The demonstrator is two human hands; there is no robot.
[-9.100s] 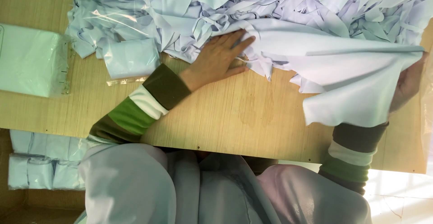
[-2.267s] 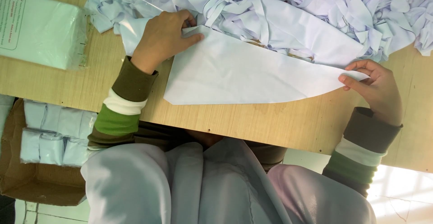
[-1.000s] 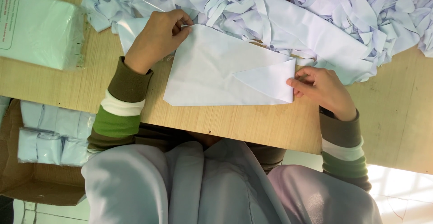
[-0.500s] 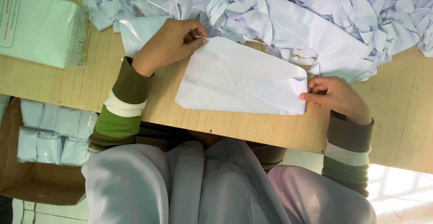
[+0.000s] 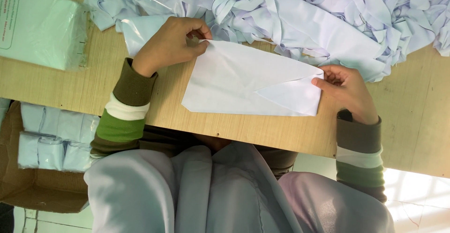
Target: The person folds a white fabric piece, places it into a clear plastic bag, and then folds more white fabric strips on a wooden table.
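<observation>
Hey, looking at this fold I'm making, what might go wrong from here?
The folded-in flap is pinched only by your right hand, so it may spring open. The white fabric piece lies near the table edge and could slide off. Loose strips in the pile behind might snag its top corner at your left hand.

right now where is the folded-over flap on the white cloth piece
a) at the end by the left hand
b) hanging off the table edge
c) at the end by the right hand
c: the flap on the white cloth piece lies at the end pinched by the right hand; the left hand holds the other end.
</observation>
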